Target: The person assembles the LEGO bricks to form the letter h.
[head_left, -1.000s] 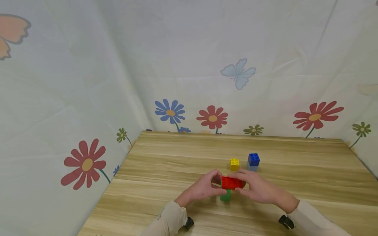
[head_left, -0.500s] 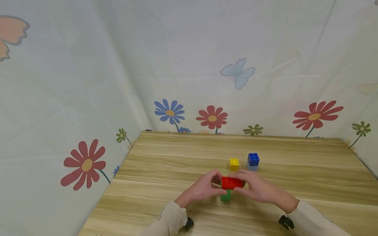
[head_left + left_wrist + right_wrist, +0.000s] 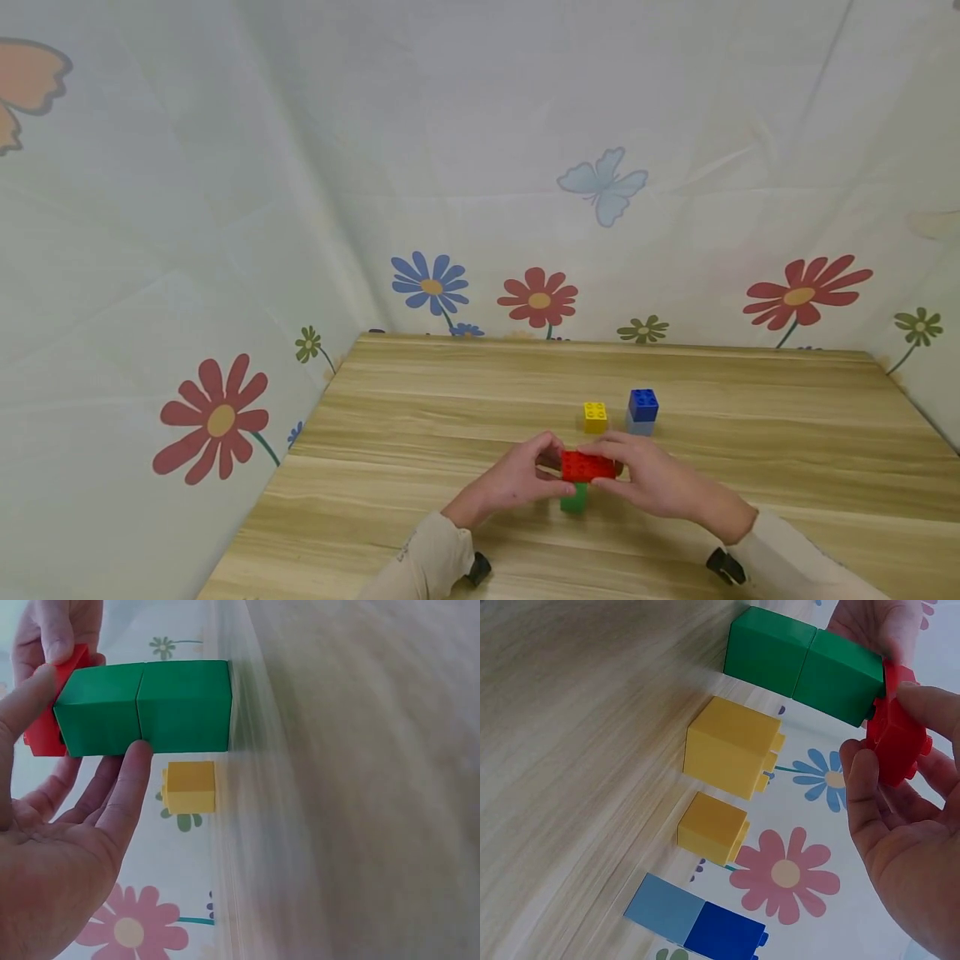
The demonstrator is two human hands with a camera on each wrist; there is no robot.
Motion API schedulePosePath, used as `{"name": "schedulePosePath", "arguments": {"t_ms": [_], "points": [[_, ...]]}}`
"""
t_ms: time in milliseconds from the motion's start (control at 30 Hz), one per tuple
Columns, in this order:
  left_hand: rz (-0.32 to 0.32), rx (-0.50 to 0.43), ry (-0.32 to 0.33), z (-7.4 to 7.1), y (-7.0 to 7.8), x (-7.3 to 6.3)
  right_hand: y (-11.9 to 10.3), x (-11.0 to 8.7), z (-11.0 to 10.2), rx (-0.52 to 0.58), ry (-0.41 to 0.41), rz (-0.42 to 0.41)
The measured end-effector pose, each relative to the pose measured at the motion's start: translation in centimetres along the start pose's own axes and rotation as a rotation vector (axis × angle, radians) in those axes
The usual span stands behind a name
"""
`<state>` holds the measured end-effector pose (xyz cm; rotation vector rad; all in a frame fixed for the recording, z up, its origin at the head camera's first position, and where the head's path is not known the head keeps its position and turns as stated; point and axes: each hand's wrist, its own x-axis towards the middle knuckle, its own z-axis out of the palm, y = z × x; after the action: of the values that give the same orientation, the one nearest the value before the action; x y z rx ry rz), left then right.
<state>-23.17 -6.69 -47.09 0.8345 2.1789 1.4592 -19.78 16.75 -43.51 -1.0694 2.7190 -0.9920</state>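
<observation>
A red toy building brick point(image 3: 588, 467) lies across the top of two stacked green bricks point(image 3: 145, 709), its right end overhanging. My left hand point(image 3: 517, 477) grips the red brick's left end, the thumb near its joint with the upper green brick; one fingertip reaches the seam between the green bricks in the left wrist view. My right hand point(image 3: 654, 475) pinches the overhanging right end with thumb and fingers. Below that end stands a yellow brick point(image 3: 733, 748), hidden in the head view. Whether the red brick is fully pressed onto the green stack I cannot tell.
Behind the hands a smaller-looking yellow brick point(image 3: 595, 417) stands on the wooden table point(image 3: 450, 392). To its right, a dark blue brick point(image 3: 643, 404) sits on a light blue one point(image 3: 641, 427). A flower-printed cloth point(image 3: 487, 167) hangs behind and left of the table.
The red brick looks slightly lower and more level on the green stack. Both hands keep nearly the same place and grip.
</observation>
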Motion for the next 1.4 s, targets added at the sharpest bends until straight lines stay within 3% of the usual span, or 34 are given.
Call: {"name": "schedulePosePath", "arguments": {"t_ms": [533, 1133, 1400], "points": [[0.040, 0.011, -0.035, -0.37, 0.06, -0.12, 0.65, 0.23, 0.12, -0.036, 0.007, -0.034], [0.032, 0.042, -0.054, -0.43, -0.26, -0.08, 0.53, 0.09, 0.18, -0.020, -0.012, -0.007], [0.016, 0.039, -0.051, -0.47, -0.29, -0.08, 0.14, 0.08, 0.15, -0.092, -0.010, -0.026]]}}
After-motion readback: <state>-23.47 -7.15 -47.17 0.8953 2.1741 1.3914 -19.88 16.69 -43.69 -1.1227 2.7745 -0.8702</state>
